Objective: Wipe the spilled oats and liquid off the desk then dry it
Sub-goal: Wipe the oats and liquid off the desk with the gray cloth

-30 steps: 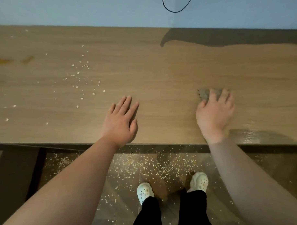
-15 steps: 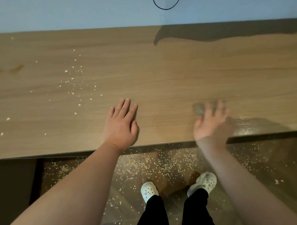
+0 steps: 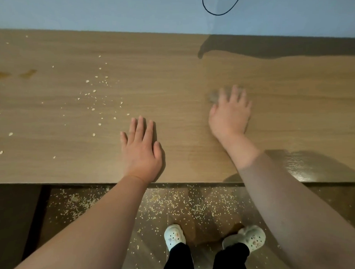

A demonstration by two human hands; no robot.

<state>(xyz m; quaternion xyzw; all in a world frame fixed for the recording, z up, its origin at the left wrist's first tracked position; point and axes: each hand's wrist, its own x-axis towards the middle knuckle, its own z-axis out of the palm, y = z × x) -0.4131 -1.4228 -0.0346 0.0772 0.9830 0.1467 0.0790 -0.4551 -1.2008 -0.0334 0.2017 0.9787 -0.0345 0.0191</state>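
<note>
A wooden desk (image 3: 170, 78) spans the view. Scattered oats (image 3: 103, 96) lie on its left half, and brown liquid stains (image 3: 27, 73) sit at the far left. My left hand (image 3: 142, 153) rests flat on the desk near the front edge, fingers straight. My right hand (image 3: 230, 114) presses a small grey cloth (image 3: 212, 97) onto the desk with spread fingers; the hand and cloth are blurred and the cloth is mostly hidden under the fingers. A wet shiny patch (image 3: 306, 166) lies at the front right of the desk.
A pale blue wall (image 3: 128, 11) stands behind the desk with a black cable (image 3: 214, 10) hanging on it. Many oats (image 3: 175, 203) cover the floor below the desk's front edge. My feet in white clogs (image 3: 174, 236) stand there.
My right hand has slid the cloth away from the front edge toward the back of the desk. My left hand has stayed flat in place. The view has shifted slightly.
</note>
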